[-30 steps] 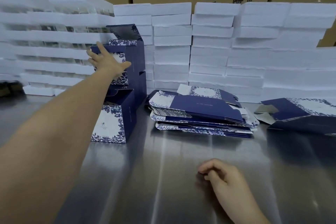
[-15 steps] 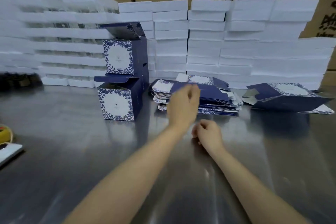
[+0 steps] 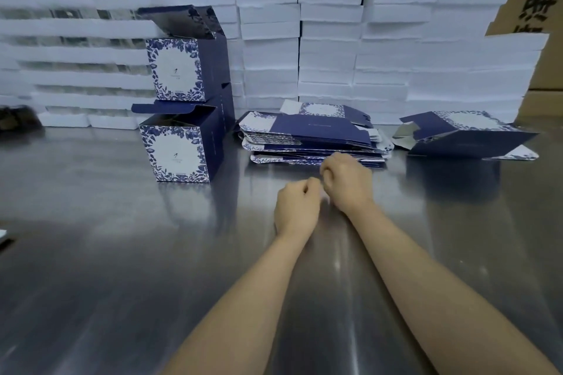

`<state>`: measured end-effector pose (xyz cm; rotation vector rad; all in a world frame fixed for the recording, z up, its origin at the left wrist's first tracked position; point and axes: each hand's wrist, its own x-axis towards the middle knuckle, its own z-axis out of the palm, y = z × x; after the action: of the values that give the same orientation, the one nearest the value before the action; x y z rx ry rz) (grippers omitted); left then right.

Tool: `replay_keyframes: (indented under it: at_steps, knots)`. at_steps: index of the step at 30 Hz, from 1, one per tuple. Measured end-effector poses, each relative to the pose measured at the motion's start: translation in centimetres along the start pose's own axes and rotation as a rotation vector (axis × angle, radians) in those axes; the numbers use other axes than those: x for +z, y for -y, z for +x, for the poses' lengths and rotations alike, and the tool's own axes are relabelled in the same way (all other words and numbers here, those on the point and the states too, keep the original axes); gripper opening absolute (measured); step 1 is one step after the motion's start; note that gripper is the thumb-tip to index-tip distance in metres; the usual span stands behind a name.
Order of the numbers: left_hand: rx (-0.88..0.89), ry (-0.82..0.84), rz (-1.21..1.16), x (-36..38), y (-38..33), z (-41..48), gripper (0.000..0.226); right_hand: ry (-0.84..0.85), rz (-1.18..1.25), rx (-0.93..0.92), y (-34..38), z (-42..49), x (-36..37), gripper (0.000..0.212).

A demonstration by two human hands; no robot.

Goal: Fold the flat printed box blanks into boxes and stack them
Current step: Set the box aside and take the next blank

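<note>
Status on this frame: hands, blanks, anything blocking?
Left hand curled, empty. Right hand curled at front edge of blank pile, grip unclear. Two folded boxes stacked at left. Nothing blocking the pile.

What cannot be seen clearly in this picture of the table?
Head view:
- The left hand and right hand: fingers curled away from the camera, so any held thing is hidden.
- The pile of flat blanks: right hand covers part of its front edge; count unclear.
- The white trays at left: blurred.
- A white thing at left edge: cut off.
</note>
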<state>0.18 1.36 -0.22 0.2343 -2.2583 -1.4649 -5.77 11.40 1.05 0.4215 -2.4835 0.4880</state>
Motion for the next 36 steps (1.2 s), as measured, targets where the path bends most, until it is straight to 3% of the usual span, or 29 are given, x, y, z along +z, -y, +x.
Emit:
replay_keyframes:
  at_steps: [3,8,13,16,21,25,29,32,35,36]
  knots:
    - [0.06,0.08,0.077,0.5,0.4,-0.1,0.054,-0.138,0.004,0.095,-2.4,1.6,1.0,0.039]
    - [0.172,0.261,0.241,1.2,0.7,0.6,0.047,0.147,-0.129,0.095,-3.9,3.7,3.6,0.075]
    - [0.226,0.238,0.302,1.7,0.9,0.8,0.041,0.033,-0.225,0.118,-4.2,5.2,4.5,0.074]
    - [0.22,0.214,0.339,1.9,0.6,1.2,0.042,-0.049,-0.276,0.092,-3.8,5.0,4.4,0.049]
    - [0.197,0.17,0.324,1.7,0.5,1.7,0.046,-0.227,-0.053,0.035,-3.1,1.6,1.7,0.03]
    - [0.102,0.112,-0.06,0.6,-0.1,1.5,0.042,-0.504,0.155,0.024,-2.6,-1.9,-1.1,0.026]
    - [0.069,-0.113,-0.351,-0.8,0.1,0.5,0.023,-0.691,0.252,0.182,-2.0,-3.2,-4.9,0.016]
    - [0.162,-0.17,-0.347,-1.8,0.5,0.3,0.018,-0.677,0.337,0.316,-2.9,-3.7,-7.3,0.023]
    - [0.083,-0.111,-0.425,-2.2,0.3,0.6,0.02,-0.498,0.802,0.265,-4.1,-4.5,-8.8,0.007]
    - [0.037,-0.1,-0.443,-2.3,0.3,0.7,0.024,-0.402,0.974,0.28,-4.2,-4.7,-9.3,0.013]
